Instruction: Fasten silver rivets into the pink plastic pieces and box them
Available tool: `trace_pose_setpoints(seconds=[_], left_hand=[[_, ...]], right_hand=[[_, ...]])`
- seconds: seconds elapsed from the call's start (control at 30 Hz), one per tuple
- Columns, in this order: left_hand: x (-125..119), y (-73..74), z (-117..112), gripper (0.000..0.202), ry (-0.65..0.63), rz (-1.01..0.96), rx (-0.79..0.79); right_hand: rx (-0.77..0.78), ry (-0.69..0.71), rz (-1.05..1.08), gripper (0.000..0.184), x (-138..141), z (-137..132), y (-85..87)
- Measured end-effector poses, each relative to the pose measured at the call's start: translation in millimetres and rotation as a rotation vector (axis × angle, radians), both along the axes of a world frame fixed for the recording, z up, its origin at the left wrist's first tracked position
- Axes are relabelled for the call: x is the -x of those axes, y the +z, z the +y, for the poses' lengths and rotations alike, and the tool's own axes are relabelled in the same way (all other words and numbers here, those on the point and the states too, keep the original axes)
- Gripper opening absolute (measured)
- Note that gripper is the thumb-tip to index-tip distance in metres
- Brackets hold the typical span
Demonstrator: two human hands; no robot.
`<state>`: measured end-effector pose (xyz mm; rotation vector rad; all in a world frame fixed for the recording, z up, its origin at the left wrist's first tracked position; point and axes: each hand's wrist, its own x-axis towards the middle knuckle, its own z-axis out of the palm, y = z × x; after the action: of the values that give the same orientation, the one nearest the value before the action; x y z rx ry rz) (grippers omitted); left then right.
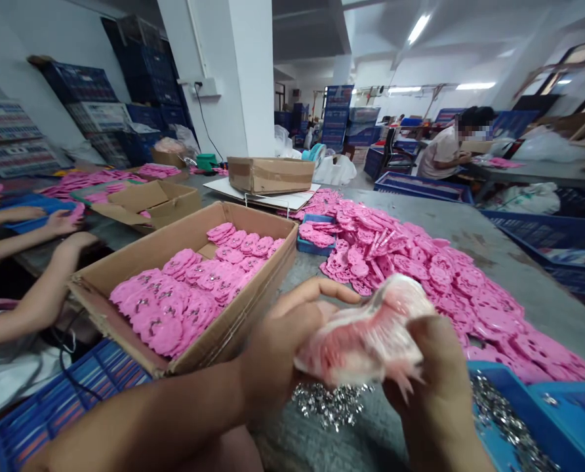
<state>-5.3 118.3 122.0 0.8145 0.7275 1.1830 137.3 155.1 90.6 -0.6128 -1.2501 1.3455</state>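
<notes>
From here I have the left hand [290, 328] and right hand [440, 373], fingers clamped on a blurred white-and-red bundle [366, 337] over the bench [285, 436] by its near edge; metal bits [332, 405] show beneath, a pink heap [450, 282] beyond.

The bare, blurred left hand [287, 331] with its long, slender fingers [324, 287] joins a smooth, uncovered forearm [149, 416] that thickens from the wrist, and the equally bare right hand [440, 370] shows a broad, rounded thumb [426, 337] and a short, uncovered stretch of wrist.
</notes>
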Motion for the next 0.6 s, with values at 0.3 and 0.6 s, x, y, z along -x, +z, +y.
trace_pose_setpoints(seconds=[0.3,0.6], left_hand=[[0.8,-10.3,26.6,0.064,-0.053,-0.167,0.123],[0.1,-7.4,28.7,0.058,0.025,-0.255,0.225]], right_hand=[[0.076,-0.075,0.112,0.041,13.8,29.9,7.1],[0.087,-0.226,0.419,0.040,-2.3,48.5,16.3]])
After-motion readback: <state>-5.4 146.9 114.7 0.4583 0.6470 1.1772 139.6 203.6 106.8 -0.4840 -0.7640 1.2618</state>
